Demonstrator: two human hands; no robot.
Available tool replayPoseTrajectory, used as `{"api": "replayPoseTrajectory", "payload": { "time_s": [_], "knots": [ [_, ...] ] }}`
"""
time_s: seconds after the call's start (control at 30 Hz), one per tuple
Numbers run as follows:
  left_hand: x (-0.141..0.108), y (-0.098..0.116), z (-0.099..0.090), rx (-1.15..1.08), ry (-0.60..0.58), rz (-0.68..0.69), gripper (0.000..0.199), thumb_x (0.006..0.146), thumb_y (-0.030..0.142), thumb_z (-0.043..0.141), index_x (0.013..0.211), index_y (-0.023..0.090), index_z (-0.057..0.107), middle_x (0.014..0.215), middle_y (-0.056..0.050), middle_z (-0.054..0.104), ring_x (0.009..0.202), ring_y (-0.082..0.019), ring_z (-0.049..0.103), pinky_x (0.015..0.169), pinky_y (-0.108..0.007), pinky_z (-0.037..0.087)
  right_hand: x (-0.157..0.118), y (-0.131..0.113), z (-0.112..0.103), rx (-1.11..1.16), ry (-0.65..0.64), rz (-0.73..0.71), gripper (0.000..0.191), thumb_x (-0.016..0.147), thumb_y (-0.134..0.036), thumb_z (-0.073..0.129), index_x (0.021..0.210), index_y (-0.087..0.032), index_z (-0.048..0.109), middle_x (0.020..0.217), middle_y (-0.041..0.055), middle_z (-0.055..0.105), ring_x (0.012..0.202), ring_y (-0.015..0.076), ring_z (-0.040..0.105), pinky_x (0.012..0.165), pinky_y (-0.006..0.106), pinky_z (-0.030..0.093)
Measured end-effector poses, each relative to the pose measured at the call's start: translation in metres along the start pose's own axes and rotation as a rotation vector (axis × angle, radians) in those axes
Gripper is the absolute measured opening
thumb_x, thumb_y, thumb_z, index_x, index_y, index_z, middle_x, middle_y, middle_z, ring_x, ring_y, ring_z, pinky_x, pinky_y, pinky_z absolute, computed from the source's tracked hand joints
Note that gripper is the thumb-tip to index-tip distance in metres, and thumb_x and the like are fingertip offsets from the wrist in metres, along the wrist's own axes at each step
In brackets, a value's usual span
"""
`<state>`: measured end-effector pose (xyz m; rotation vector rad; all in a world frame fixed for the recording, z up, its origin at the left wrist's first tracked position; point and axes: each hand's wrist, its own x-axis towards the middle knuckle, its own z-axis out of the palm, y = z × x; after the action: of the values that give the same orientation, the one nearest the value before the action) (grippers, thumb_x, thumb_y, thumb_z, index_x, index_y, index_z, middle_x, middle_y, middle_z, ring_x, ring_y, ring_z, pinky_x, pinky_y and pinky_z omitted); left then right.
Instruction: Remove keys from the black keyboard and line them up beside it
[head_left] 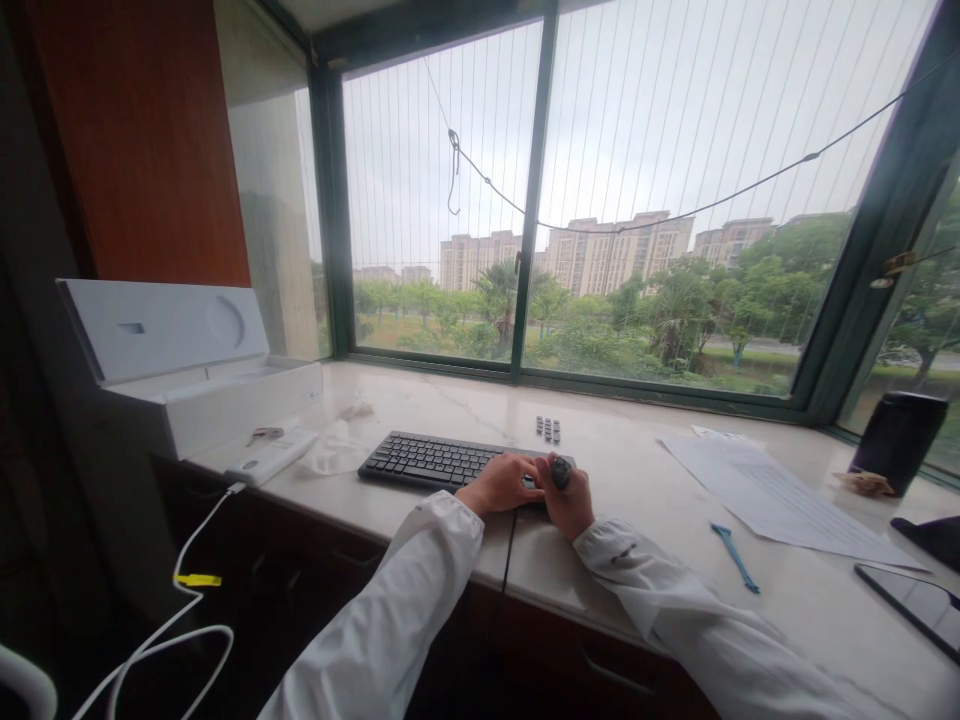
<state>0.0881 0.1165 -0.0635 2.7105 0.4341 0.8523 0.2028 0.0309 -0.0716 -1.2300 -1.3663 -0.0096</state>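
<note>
So, the glossy white counter [637, 440] bears a black plastic keyboard [427, 460]; at its right end, the right hand [571, 505] grips a dark, round-ended object [560, 472]; the left hand [499, 484] bends alongside, its hold unclear.

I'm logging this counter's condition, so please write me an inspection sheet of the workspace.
Surface: pale marble-look counter, lightly reflective
Work items: black keyboard; dark round-ended object; small dark pieces, probably keycaps, in rows behind
Clutter: open white box, crumpled plastic, papers, blue plastic tool
Hands: left hand at keyboard's right end; right hand closed around the round-ended object
Cables: white cable off left side, yellow tag; dark line below hands, cable or seam unclear
Surroundings: window frame, trees and buildings outside
</note>
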Motion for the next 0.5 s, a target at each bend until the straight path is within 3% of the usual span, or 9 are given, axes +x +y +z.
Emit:
{"api": "replayPoseTrajectory", "payload": {
  "time_s": [0.13, 0.27, 0.37, 0.5],
  "knots": [
    [0.0, 0.004, -0.003, -0.046, 0.017, 0.02, 0.027, 0.077, 0.046, 0.063, 0.089, 0.025, 0.073, 0.09, -0.001, 0.07, 0.08, -0.015, 0.063, 0.072, -0.023, 0.044, 0.01, -0.003, -0.01, -0.008, 0.096, -0.006, 0.043, 0.084, -0.052, 0.047, 0.056, -0.02, 0.044, 0.046, -0.0031, 0.046, 0.045, 0.0102, 0.04, 0.048, 0.024, 0.034],
    [-0.001, 0.008, -0.007, -0.054, 0.118, -0.053, 0.027, 0.081, 0.045, 0.059, 0.093, 0.024, 0.071, 0.092, 0.0, 0.071, 0.088, -0.016, 0.064, 0.08, -0.024, 0.044, 0.032, 0.004, -0.035, -0.181, 0.151, -0.065, 0.043, 0.084, -0.049, 0.049, 0.054, -0.018, 0.049, 0.047, -0.0023, 0.05, 0.046, 0.0103, 0.045, 0.052, 0.023, 0.036],
    [-0.002, 0.009, -0.01, -0.007, 0.196, -0.152, 0.026, 0.085, 0.044, 0.054, 0.096, 0.026, 0.069, 0.094, 0.001, 0.071, 0.089, -0.016, 0.064, 0.082, -0.025, 0.045, 0.045, 0.016, -0.048, -0.289, 0.039, -0.031, 0.045, 0.084, -0.051, 0.048, 0.055, -0.017, 0.057, 0.052, -0.0002, 0.057, 0.053, 0.0128, 0.053, 0.057, 0.023, 0.038],
    [-0.003, 0.009, -0.013, 0.042, 0.24, -0.181, 0.028, 0.088, 0.044, 0.047, 0.098, 0.027, 0.067, 0.099, 0.001, 0.069, 0.091, -0.016, 0.063, 0.08, -0.025, 0.045, 0.049, 0.029, -0.047, -0.327, -0.201, 0.046, 0.047, 0.081, -0.056, 0.049, 0.072, -0.015, 0.068, 0.063, 0.0007, 0.063, 0.063, 0.0166, 0.058, 0.058, 0.023, 0.038]
  ]
}}
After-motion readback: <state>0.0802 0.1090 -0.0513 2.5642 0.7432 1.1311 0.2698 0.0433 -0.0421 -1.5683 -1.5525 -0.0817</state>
